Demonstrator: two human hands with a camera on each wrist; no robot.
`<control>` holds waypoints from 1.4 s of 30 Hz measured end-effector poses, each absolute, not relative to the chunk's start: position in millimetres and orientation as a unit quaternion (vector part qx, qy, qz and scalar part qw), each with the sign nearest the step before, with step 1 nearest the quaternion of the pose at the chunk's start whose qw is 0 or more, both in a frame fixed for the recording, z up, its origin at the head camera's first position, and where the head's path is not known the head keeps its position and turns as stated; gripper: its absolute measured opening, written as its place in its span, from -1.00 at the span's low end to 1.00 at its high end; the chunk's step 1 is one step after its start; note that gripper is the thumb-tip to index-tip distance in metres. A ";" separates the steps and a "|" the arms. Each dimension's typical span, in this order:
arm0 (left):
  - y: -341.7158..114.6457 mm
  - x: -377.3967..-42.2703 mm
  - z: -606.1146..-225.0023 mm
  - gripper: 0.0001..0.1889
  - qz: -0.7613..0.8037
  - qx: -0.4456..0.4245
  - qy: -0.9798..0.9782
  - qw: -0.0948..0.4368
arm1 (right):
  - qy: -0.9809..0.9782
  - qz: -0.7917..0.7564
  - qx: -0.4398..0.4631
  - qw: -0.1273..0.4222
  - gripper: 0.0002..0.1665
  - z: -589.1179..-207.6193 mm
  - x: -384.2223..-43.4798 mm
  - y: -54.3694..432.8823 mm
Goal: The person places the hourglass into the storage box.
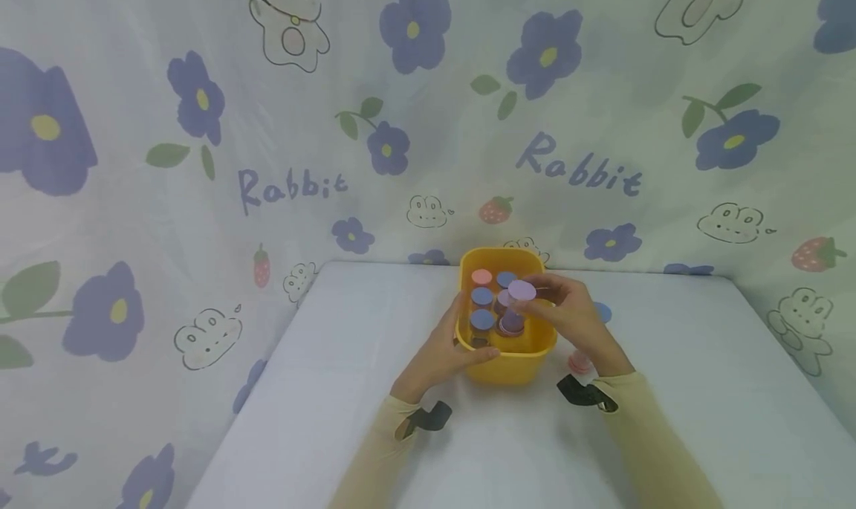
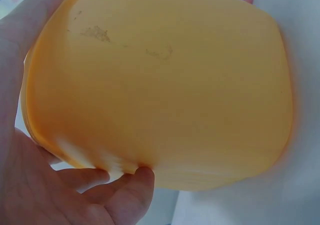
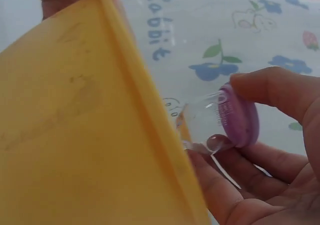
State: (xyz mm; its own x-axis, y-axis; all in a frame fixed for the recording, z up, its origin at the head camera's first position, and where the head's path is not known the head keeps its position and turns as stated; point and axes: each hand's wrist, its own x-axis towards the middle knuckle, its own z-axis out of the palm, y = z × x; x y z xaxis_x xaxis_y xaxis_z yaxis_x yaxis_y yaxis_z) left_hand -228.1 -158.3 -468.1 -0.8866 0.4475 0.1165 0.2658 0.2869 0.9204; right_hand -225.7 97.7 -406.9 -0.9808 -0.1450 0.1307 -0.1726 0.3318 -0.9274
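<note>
A yellow plastic bin (image 1: 504, 371) stands on the table, with several lidded jars inside. My left hand (image 1: 438, 357) grips its near left side, the thumb over the near rim and the fingers along the outer wall, as the left wrist view also shows. My right hand (image 1: 578, 319) holds a small clear jar (image 3: 202, 117) with a purple lid (image 3: 240, 116) at the bin's right rim. Its thumb presses the lid's edge while the other fingers are around the far side. Part of the jar is hidden behind the bin wall in the right wrist view.
Inside the bin sit a pink lid (image 1: 481, 277) and blue lids (image 1: 482, 319). To the right on the white table (image 1: 695, 360) lie a blue round lid (image 1: 604, 313) and a pink-lidded item (image 1: 579, 361), both partly behind my right arm. A patterned curtain (image 1: 461, 174) hangs behind.
</note>
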 end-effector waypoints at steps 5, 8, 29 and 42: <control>-157.9 -227.1 -467.0 0.19 0.553 0.220 0.799 0.084 | -0.831 0.550 0.082 -0.018 -0.39 -410.2 -228.2 93.0; -158.0 -227.1 -467.5 0.19 0.553 0.218 0.799 0.085 | -0.843 0.533 0.076 -0.025 -0.38 -410.1 -228.8 90.0; -159.3 -226.0 -467.3 0.23 0.536 0.212 0.813 0.080 | -0.927 0.356 0.115 -0.034 -0.66 -405.0 -230.8 68.8; -159.2 -226.6 -467.5 0.16 0.545 0.228 0.803 0.076 | -0.939 0.323 0.105 -0.058 -0.76 -411.2 -231.7 59.2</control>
